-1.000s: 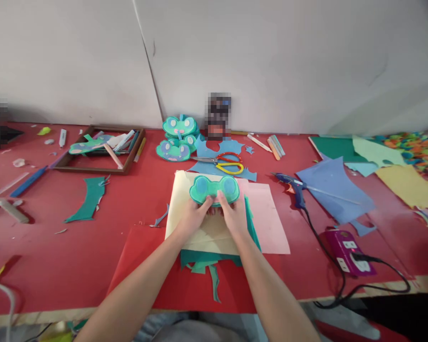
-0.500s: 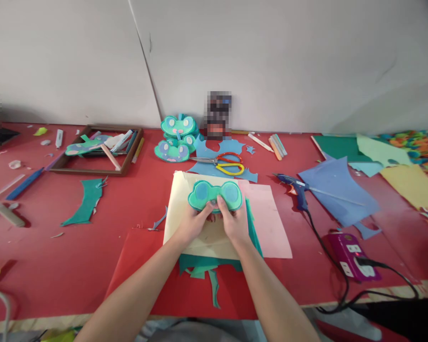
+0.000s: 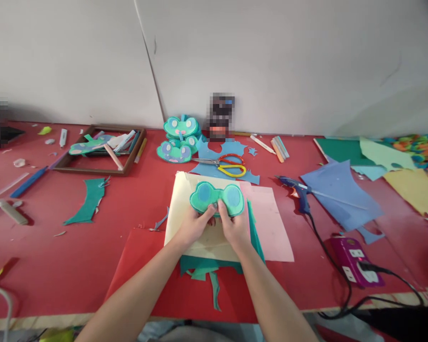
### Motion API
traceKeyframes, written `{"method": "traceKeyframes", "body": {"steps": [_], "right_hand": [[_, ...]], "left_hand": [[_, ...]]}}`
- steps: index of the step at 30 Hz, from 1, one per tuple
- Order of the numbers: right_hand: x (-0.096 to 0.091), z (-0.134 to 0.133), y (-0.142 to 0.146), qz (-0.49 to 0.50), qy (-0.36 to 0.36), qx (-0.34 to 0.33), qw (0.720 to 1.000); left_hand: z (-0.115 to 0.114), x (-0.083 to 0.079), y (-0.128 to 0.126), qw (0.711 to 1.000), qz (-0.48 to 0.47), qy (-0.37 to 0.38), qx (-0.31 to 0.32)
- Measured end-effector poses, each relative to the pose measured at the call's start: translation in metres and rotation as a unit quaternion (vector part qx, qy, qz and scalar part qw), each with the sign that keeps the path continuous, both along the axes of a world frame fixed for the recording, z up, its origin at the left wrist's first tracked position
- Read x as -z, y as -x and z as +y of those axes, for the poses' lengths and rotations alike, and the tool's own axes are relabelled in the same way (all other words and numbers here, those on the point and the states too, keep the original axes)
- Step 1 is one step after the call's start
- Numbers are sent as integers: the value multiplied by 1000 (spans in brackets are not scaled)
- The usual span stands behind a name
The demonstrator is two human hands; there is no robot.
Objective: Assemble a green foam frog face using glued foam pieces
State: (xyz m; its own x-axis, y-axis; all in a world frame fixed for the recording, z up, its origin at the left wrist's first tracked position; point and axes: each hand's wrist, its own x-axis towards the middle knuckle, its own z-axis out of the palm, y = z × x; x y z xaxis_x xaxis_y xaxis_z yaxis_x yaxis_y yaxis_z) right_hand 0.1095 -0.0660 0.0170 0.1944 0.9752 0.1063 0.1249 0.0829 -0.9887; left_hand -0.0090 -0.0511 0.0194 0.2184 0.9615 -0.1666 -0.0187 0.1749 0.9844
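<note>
Both hands [image 3: 195, 225] [image 3: 235, 229] grip green two-lobed piece [image 3: 218, 194]; several pens [image 3: 126, 141] inside brown frame [image 3: 92, 171].

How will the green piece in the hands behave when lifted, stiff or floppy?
The green piece is probably fairly stiff: the left hand and right hand grip its lower edge, yet its lobes show no droop. It is likely light, looking like felt. Its rounded, cloth-like outline suggests it probably won't slip easily.

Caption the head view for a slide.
Left hand and right hand hold a green piece with two blue ovals over a cream sheet; scissors lie beyond, a glue gun at right.
</note>
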Motion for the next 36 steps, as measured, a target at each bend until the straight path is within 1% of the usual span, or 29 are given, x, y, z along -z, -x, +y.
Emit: {"method": "traceKeyframes", "body": {"steps": [3,5,8,11,13,18,23,29,33,36], "right_hand": [[1,0,1,-51,-44,0,998],[1,0,2,-63,-45,-1,997],[1,1,4,-44,-9,2,999],[-1,2,8,10,40,6,999],[-3,2,10,34,43,13,998],[-8,2,15,31,16,4,999],[-3,1,17,-1,22,10,1000],[4,2,17,-46,14,25,999],[4,2,17,-44,2,7,999],[3,1,16,-38,-2,8,999]], "left_hand": [[0,1,-1,1000,-15,5,10],[1,0,0,1000,-23,3,10],[2,-2,1,999,-38,-3,22],[2,-3,2,998,-30,-2,57],[2,-2,2,997,-17,1,69],[1,0,3,999,-24,20,36],[1,0,3,999,-20,35,16],[1,1,2,998,-25,49,10],[2,8,2,998,-35,59,-1],[2,10,2,998,-33,60,1]]}}
